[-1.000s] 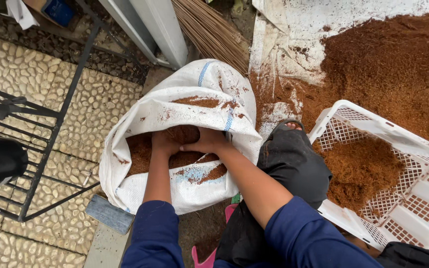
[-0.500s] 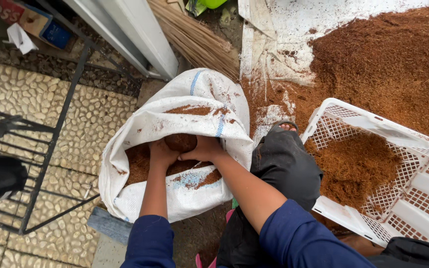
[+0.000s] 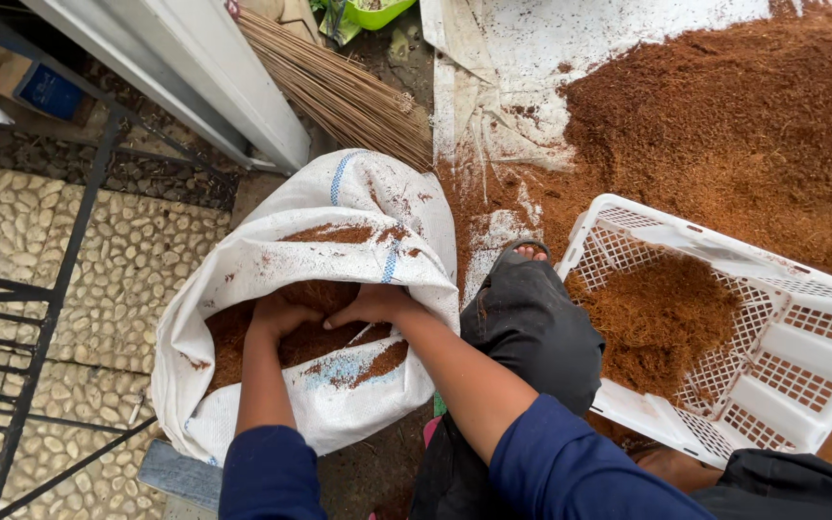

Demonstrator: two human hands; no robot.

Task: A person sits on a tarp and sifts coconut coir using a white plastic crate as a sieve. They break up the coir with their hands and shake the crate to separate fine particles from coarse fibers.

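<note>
Across the upper right of your view spreads a broad heap of brown fibre (image 3: 724,125), loose and crumbly, lying on a white sheet (image 3: 522,87) that is dusted and streaked with the same stuff. Below it, at your right, sits a white plastic crate (image 3: 801,337) with lattice walls, tilted, with a smaller mound of the fibre in its near corner. Between crate and sack your dark trouser knee (image 3: 532,327) pushes forward, toes just showing past it.

At the centre lies the white woven sack (image 3: 339,212), mouth rolled open toward you, its rim smeared brown and a blue stripe running along the fold. It rests on the ground just beside the sheet's edge, with pebbled paving (image 3: 69,279) and a black metal frame (image 3: 60,289) to its left. A bundle of thin broom sticks (image 3: 349,96) leans above the sack against a white post (image 3: 195,67).

Both your hands are inside the sack's mouth, on the fibre there. Your left hand (image 3: 276,313) is pressed down into it, fingers curled and partly buried — you seem to be cupping a clump, though how much you hold cannot be told. Your right hand (image 3: 373,306) lies just beside it, nearly touching, fingers (image 3: 344,318) bent downward over the fibre; whether they close on anything is hidden.
</note>
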